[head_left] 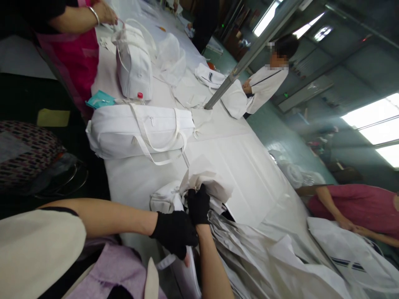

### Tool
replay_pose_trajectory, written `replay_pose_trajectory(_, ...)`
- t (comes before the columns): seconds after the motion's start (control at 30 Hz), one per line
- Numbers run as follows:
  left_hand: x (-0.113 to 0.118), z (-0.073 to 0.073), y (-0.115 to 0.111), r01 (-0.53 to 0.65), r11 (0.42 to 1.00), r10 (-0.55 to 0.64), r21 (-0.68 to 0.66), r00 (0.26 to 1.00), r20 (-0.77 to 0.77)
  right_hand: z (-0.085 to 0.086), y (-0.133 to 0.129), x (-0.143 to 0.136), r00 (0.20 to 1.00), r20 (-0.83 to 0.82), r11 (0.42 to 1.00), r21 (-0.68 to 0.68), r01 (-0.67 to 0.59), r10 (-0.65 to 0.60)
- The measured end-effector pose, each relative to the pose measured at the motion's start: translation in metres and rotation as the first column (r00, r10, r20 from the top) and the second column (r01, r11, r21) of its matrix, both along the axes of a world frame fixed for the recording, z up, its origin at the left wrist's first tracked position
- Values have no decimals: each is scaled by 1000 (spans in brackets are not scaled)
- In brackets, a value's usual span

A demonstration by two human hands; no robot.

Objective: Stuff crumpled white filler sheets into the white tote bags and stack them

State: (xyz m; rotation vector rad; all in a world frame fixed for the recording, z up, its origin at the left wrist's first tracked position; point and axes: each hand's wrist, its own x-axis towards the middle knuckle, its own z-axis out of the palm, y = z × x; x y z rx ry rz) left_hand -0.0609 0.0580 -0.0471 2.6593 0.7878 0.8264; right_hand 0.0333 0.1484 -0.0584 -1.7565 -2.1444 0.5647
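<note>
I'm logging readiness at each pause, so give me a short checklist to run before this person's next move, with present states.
1. Both hands at the work: ok; the black-gloved left hand and black-gloved right hand are close together.
2. Fingers' grip: cannot tell; gloves and paper hide it.
3. Crumpled off-white paper smooth: not ok; it bunches up around the right hand.
4. Long white duffel-shaped bag apart from both hands: ok; it lies beyond them.
5. Hands of the co-worker in the pinkish-red top apart: ok; they are off to the right.
6. Bottle with a red cap upright: cannot tell; mostly hidden behind that bag.
</note>
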Motion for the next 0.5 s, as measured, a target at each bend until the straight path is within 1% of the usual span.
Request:
replay_pose_trajectory(0.03, -7, -1, 4, 12, 998, -12, 62, 1000, 11, -5, 2, 10, 996, -86, 1000, 4, 26, -26)
replay_pose_trajectory(0.07, -13, -2, 7, -13, 994, 10, 111, 1000, 21, -9, 3, 19, 984, -174, 999, 4, 44, -43)
replay_pose_trajectory(0.1, -19, -5, 10, -46, 988, 42, 145, 999, 29, -13, 3, 28, 967, -249, 999, 0, 50, -49)
replay_pose_trajectory(0.17, -28, -14, 15, -125, 975, 118, 182, 992, 50, -17, 0, 40, 938, -345, 999, -15, 31, -35)
replay_pose_trajectory(0.2, -31, -19, 16, -156, 968, 147, 194, 987, 63, -16, -3, 43, 925, -379, 1000, -24, 11, -19)
replay_pose_trajectory(0.27, -34, -29, 17, -223, 951, 206, 213, 973, 102, -9, -12, 47, 909, -418, 998, -55, -43, 16)
replay_pose_trajectory(0.3, -35, -32, 17, -251, 943, 227, 218, 965, 129, -3, -18, 48, 917, -396, 994, -77, -82, 45)
replay_pose_trajectory(0.37, -34, -35, 15, -280, 935, 241, 219, 952, 186, 10, -32, 52, 949, -280, 980, -92, -174, 142)
replay_pose_trajectory(0.43, -33, -34, 13, -269, 946, 232, 182, 951, 202, 19, -46, 58, 960, -107, 965, -29, -262, 258)
replay_pose_trajectory(0.5, -31, -29, 12, -230, 968, 216, 97, 967, 136, 17, -55, 62, 945, -8, 943, 63, -326, 327)
